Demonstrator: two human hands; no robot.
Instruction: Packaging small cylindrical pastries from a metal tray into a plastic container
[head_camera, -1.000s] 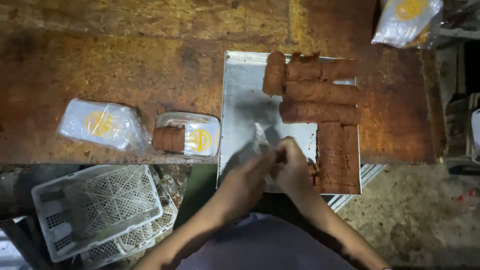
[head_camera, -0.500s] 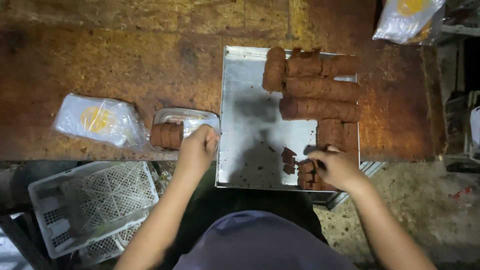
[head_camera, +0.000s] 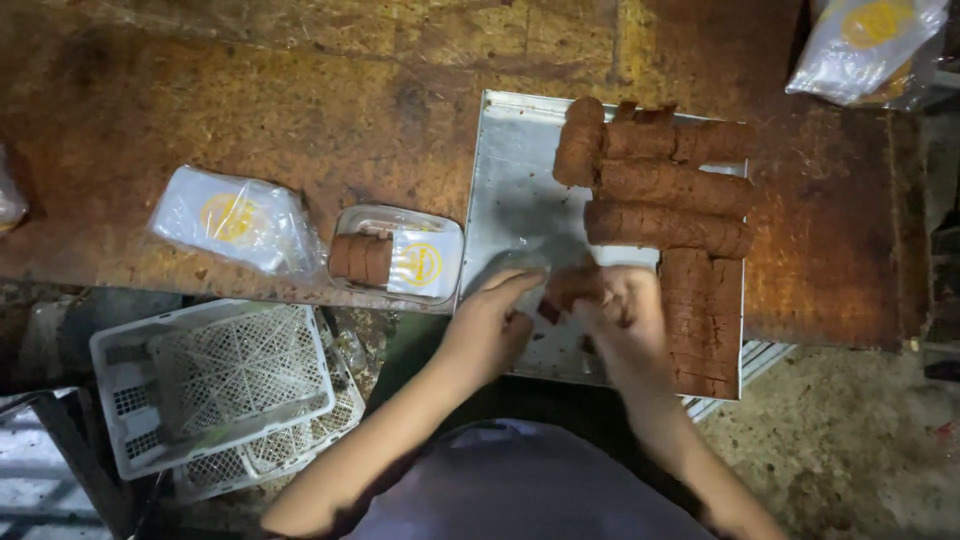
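Observation:
A metal tray (head_camera: 515, 170) lies on a worn wooden table and carries long rolls of stacked brown round biscuits (head_camera: 670, 185). Both my hands meet over the tray's near edge. My left hand (head_camera: 495, 320) and my right hand (head_camera: 625, 315) together hold a short stack of brown biscuits (head_camera: 570, 288) between them. Left of the tray sits a clear plastic container (head_camera: 400, 262) with a yellow round label, partly filled with a few biscuits.
A bundle of clear bags with yellow labels (head_camera: 235, 220) lies left of the container; another bundle (head_camera: 870, 45) sits at the far right corner. White plastic crates (head_camera: 215, 385) stand below the table edge on the left.
My left hand left the plastic container and came back to the tray. My right hand lifted a short stack of biscuits from the tray's near edge, and both hands now hold it.

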